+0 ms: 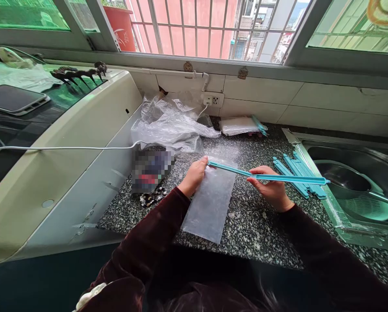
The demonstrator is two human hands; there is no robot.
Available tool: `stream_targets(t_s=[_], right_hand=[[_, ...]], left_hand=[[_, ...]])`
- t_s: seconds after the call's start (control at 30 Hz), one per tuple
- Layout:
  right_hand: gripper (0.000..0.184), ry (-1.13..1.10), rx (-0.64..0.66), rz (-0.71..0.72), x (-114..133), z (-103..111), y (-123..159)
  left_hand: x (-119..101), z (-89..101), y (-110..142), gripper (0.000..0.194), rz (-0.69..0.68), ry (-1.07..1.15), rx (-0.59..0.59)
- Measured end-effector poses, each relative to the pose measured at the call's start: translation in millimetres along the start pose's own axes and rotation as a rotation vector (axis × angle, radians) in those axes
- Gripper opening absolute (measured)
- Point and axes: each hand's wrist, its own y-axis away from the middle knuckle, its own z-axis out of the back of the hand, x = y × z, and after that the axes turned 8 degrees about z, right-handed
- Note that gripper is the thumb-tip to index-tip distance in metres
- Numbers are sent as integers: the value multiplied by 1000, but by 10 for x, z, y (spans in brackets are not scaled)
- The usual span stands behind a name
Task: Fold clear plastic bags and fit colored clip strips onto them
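Note:
A long turquoise plastic strip [286, 178], seemingly a bag sealing clip, spans both hands above the counter. My left hand [195, 174] is closed on its left end, near the upper part of a clear plastic bag [208, 206]; whether the fingers also grip the bag I cannot tell. With thumb and fingers, my right hand [269, 188] pinches the strip around its middle. The bag hangs or lies flat below the strip, over the speckled counter. To the right of my right hand lies a pile of similar turquoise strips [299, 173].
A crumpled clear plastic sheet [174, 123] lies at the back left, beside a stack of clear bags [241, 125]. The sink [324, 149] is at right. A white cable [83, 148] crosses from the left machine to a wall socket [213, 99]. A pixelated item [151, 170] sits left.

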Motion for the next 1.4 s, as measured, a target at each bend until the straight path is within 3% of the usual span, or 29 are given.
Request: stream_targets(t_s=[0.3,0.47,0.67,0.83,1.03,1.4], right_hand=[[8,39,-40,44,15,-9,-7],[10,65,-114,13,22,47,-19],[12,178,-265,-133,-82,119,-15],[14,168,-184,-132,-144,47,25],[15,90,-79,-74,-7,-48,22],[9,34,-95,-24,102,-45,20]], left_hand=[[-3,-2,0,47,109,157,38],[-53,-6,61,38,91,153,176],[-58,-19,133,33,130,131,300],[-95,-38,192,31,129,126,322],[-106,-49,210,29,95,113,337],[-64,-23,180,42,155,64,373]])
